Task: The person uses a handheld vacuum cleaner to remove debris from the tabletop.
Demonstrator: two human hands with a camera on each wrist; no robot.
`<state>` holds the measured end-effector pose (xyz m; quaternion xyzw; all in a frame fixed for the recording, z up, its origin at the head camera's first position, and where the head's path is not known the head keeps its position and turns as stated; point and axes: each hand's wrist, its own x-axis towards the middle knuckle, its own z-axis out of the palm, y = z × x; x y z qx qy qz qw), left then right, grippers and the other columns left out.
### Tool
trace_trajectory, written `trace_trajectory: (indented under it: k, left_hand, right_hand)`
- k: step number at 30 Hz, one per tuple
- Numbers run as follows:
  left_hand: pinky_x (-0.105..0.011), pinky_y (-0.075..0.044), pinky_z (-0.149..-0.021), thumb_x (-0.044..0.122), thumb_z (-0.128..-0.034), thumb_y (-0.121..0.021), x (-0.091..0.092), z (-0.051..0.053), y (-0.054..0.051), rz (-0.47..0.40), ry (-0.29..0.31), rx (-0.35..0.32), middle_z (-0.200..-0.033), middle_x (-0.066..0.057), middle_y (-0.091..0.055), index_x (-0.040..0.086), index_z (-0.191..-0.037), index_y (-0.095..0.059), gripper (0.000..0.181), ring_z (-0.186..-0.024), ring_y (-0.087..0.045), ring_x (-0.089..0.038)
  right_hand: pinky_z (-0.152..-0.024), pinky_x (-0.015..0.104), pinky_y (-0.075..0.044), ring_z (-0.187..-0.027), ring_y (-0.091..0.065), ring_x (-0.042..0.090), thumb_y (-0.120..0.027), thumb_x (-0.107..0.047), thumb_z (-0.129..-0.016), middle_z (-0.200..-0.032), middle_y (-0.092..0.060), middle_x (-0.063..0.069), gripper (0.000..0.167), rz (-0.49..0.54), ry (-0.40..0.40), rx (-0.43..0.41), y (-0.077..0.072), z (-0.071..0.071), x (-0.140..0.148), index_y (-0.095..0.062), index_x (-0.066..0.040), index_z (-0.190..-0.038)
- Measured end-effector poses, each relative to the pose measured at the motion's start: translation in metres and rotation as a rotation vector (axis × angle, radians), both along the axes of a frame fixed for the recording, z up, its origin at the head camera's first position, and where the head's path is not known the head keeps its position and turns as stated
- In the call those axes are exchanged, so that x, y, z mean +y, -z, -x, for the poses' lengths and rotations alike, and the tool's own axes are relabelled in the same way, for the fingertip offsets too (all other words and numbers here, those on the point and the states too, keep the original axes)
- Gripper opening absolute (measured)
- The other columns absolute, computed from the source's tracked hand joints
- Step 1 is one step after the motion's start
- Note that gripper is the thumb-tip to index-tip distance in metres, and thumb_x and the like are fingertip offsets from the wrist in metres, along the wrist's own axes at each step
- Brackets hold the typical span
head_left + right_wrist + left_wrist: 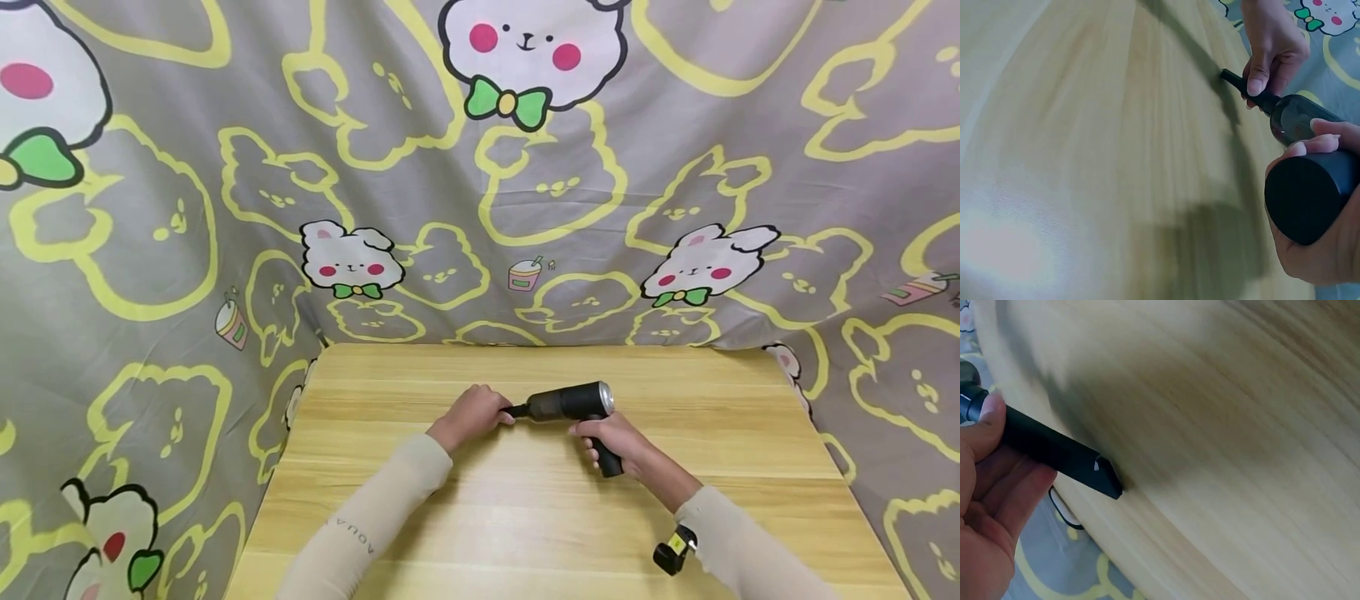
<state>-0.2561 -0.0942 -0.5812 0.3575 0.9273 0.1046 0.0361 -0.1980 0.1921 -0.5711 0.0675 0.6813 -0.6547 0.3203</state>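
A black handheld vacuum cleaner point(573, 402) with a smoky see-through front section is held over the wooden table. My right hand point(617, 442) grips its handle; in the right wrist view the handle's round end point(1302, 199) faces the camera, with the right hand's fingers point(1319, 145) curled around it. At the front, my left hand point(474, 414) pinches the narrow black nozzle point(1054, 447) between thumb and fingers. The nozzle's slanted tip sticks out past the left hand point(997, 481) in the left wrist view. Nozzle and body meet in the right wrist view.
The light wooden table point(480, 533) spreads beneath both hands. Grey curtains point(420, 192) with rabbit prints hang behind it and along both sides. A small black and yellow device point(675, 550) is at the right sleeve's cuff.
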Motion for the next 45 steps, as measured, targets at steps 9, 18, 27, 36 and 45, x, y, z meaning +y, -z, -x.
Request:
trace_trajectory:
  k: [9, 18, 27, 36, 45]
  left_hand:
    - [-0.027, -0.055, -0.054, 0.038, -0.0987, -0.069, 0.006, -0.015, 0.008, 0.060, -0.014, 0.223, -0.066, 0.001, -0.071, 0.015, -0.077, -0.072, 0.032, -0.057, -0.066, -0.014]
    - [-0.025, -0.055, -0.045, 0.038, -0.1000, -0.066, 0.024, -0.038, 0.030, 0.081, -0.153, 0.487, -0.076, 0.002, -0.077, 0.014, -0.086, -0.076, 0.030, -0.056, -0.070, -0.013]
    - [-0.024, -0.051, -0.041, 0.034, -0.1046, -0.062, 0.026, -0.042, 0.045, 0.131, -0.179, 0.551, -0.085, 0.002, -0.078, 0.014, -0.097, -0.075, 0.025, -0.061, -0.070, -0.011]
    - [-0.024, -0.052, -0.042, 0.031, -0.0990, -0.072, 0.026, -0.047, 0.041, 0.155, -0.170, 0.667, -0.088, 0.001, -0.077, 0.011, -0.106, -0.075, 0.021, -0.069, -0.070, -0.013]
    - [-0.023, -0.062, -0.058, 0.010, -0.0981, -0.069, 0.031, -0.042, 0.041, 0.145, -0.204, 0.669, -0.097, 0.000, -0.080, 0.011, -0.110, -0.077, 0.015, -0.080, -0.073, -0.016]
  right_hand:
    - [-0.050, 0.022, -0.049, -0.051, -0.048, 0.007, -0.068, -0.015, -0.096, -0.065, -0.047, -0.004, 0.011, 0.093, 0.054, -0.047, 0.017, -0.008, 0.002, -0.059, -0.008, -0.096]
    - [-0.051, 0.025, -0.052, -0.054, -0.052, 0.009, -0.072, -0.019, -0.096, -0.066, -0.056, -0.003, 0.020, 0.057, 0.194, -0.024, 0.040, -0.016, 0.005, -0.061, -0.003, -0.098]
    - [-0.049, 0.029, -0.049, -0.051, -0.059, 0.017, -0.079, -0.042, -0.091, -0.059, -0.062, 0.006, 0.043, -0.501, 0.206, 0.324, 0.038, -0.025, 0.003, -0.061, -0.003, -0.089]
    - [-0.037, 0.023, -0.022, -0.040, -0.032, 0.012, -0.067, -0.061, -0.094, -0.046, -0.029, -0.006, 0.070, -1.116, -0.065, 0.695, 0.022, -0.027, 0.005, -0.037, -0.018, -0.048]
    - [-0.039, 0.029, -0.033, -0.045, -0.042, 0.018, -0.073, -0.051, -0.093, -0.053, -0.042, 0.003, 0.062, -1.163, -0.041, 0.817, 0.030, -0.023, 0.000, -0.042, -0.015, -0.054]
